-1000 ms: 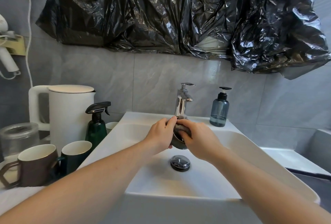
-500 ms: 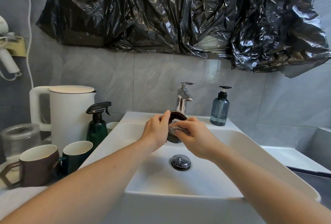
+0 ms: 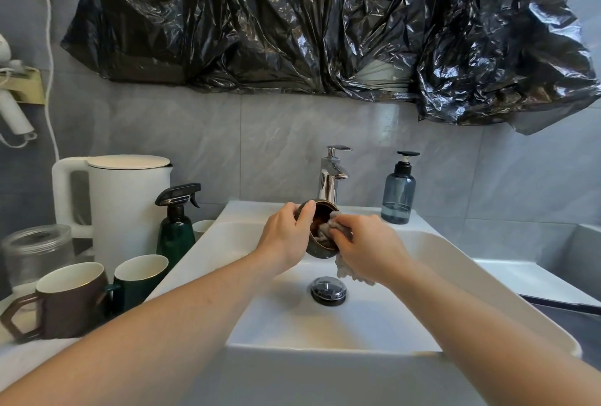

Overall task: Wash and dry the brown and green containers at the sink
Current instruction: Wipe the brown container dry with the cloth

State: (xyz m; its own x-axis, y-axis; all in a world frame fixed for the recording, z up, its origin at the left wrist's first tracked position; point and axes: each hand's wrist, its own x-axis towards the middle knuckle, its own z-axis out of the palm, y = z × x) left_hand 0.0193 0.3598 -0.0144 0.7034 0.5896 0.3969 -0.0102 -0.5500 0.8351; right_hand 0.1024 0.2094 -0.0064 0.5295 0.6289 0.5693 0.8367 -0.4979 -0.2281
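Observation:
Over the white sink (image 3: pixel 432 243), just below the chrome tap (image 3: pixel 331 178), my left hand (image 3: pixel 286 240) grips a small dark brown container (image 3: pixel 320 215) tilted on its side, its opening turned toward me. My right hand (image 3: pixel 367 249) holds a grey cloth (image 3: pixel 327 230) pushed into the container's mouth, and a loose end of the cloth hangs below my palm. On the left counter stand a brown mug (image 3: pixel 70 298) and a green mug (image 3: pixel 140 275), both upright with white insides.
A white kettle (image 3: pixel 126 207), a dark green spray bottle (image 3: pixel 175 230) and a glass jar (image 3: pixel 35 249) crowd the left counter. A blue soap dispenser (image 3: pixel 398 194) stands right of the tap. The drain plug (image 3: pixel 327 290) sits mid-basin. Black plastic sheeting (image 3: pixel 325 22) hangs above.
The container has been turned so that its opening faces me, and my right hand has moved the cloth from its outside into its mouth.

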